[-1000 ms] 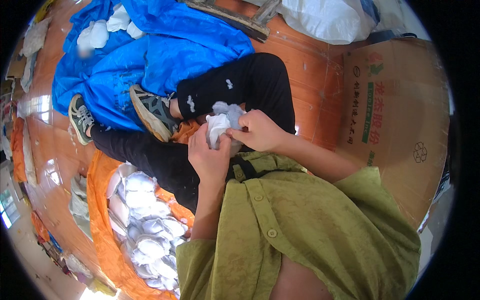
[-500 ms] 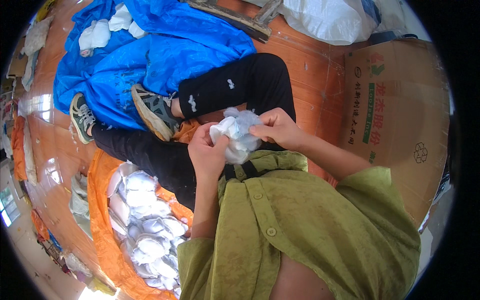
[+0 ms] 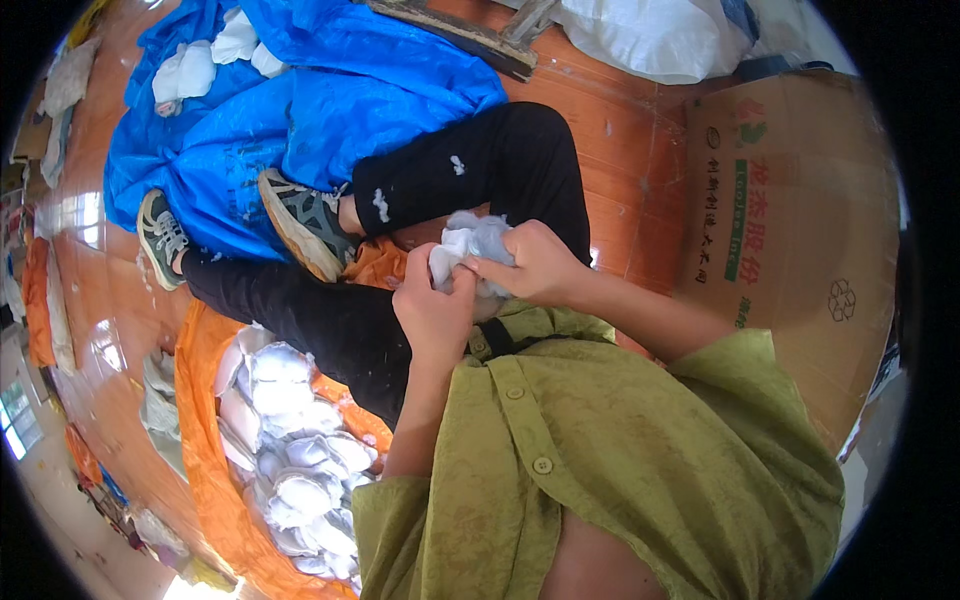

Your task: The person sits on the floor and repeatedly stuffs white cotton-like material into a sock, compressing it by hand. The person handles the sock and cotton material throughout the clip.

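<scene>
Above my lap, my left hand (image 3: 433,305) and my right hand (image 3: 535,262) are both closed on a white cloth piece with fluffy fibre stuffing (image 3: 474,237). The left fingers and thumb pinch its near left side. From the right, my other hand presses fluff against the cloth, its thumb near the left thumb. Part of the piece is hidden behind the fingers. Beside my left leg, an orange sack (image 3: 205,420) lies open around a pile of flat white padded pieces (image 3: 305,490).
A blue plastic sheet or sack (image 3: 400,85) spreads beyond my feet, with several stuffed white bundles (image 3: 188,72) on it. A large cardboard box (image 3: 790,220) stands at right. Wooden furniture legs (image 3: 470,40) and a white sack (image 3: 650,40) are at the back. Bits of fluff cling to my trousers.
My hands have come closer together around the white cloth piece. The left hand has shifted right, and the right thumb has moved in over the cloth; less of the fluff shows.
</scene>
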Tool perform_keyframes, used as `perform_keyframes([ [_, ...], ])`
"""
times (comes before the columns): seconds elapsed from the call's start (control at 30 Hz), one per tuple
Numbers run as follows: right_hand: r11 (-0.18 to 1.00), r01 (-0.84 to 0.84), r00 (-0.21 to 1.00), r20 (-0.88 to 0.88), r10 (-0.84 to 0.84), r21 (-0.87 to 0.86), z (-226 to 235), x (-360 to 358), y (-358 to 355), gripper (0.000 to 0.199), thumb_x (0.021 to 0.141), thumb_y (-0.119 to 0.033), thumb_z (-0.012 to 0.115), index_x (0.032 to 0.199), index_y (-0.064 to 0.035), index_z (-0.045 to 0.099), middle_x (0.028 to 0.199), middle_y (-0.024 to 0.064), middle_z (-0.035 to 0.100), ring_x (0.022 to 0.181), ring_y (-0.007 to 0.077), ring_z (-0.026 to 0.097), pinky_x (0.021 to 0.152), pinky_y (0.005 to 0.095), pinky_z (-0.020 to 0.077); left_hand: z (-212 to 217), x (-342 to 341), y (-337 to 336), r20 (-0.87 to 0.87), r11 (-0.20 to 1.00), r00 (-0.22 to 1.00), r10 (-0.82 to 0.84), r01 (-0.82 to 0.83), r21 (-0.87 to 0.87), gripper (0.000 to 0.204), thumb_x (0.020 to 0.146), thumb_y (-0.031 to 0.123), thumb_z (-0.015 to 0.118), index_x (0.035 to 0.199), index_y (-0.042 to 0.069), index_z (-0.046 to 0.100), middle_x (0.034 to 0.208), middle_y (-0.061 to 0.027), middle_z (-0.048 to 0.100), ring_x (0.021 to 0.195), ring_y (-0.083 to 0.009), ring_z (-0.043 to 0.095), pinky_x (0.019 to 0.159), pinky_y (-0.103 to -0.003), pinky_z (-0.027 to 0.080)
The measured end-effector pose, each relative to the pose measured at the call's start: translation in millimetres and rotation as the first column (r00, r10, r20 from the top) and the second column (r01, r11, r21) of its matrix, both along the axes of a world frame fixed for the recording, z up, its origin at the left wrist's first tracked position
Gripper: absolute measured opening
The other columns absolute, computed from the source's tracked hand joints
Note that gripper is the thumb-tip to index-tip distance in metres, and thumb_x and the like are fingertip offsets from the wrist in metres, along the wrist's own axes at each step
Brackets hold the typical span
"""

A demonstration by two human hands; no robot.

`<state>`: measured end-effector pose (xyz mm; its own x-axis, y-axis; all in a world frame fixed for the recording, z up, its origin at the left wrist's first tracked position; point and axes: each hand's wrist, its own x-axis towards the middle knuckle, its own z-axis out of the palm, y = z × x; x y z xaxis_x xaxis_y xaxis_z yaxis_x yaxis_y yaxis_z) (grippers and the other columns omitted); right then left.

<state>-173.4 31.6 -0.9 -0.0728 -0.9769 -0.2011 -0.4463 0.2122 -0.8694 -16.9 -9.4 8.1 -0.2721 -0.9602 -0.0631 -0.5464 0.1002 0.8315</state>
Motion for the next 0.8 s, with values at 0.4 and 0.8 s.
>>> perform_keyframes([
  [0.4,0.977,-0.126,0.943,-0.327,0.064,-0.174,12,6,13,0.040,0.077,-0.032,0.068,0.052,-0.0027,0.056,0.054,0.0176,0.055,0.051,0.0361,0.056,0.048,0.0423,0.0433,13,5,-23,0.259,0.767,0.951,-0.170,0.293,-0.571,0.039,0.073,0.004,0.064,0.112,0.004,0.057,0.090,-0.0126,0.064,0.066,-0.0269,0.062,0.062,-0.032,0.051],
  [0.8,0.831,-0.302,0.938,-0.302,0.170,-0.468,18,-2,18,0.025,0.069,-0.025,0.072,0.059,-0.0098,0.055,0.059,0.0069,0.056,0.055,0.0298,0.057,0.047,0.0381,0.0442,-30,19,-15,-0.410,0.724,0.911,0.033,0.261,0.638,0.016,0.087,0.005,0.055,0.097,-0.003,0.065,0.089,-0.0029,0.067,0.076,-0.0054,0.059,0.067,-0.022,0.048],
])
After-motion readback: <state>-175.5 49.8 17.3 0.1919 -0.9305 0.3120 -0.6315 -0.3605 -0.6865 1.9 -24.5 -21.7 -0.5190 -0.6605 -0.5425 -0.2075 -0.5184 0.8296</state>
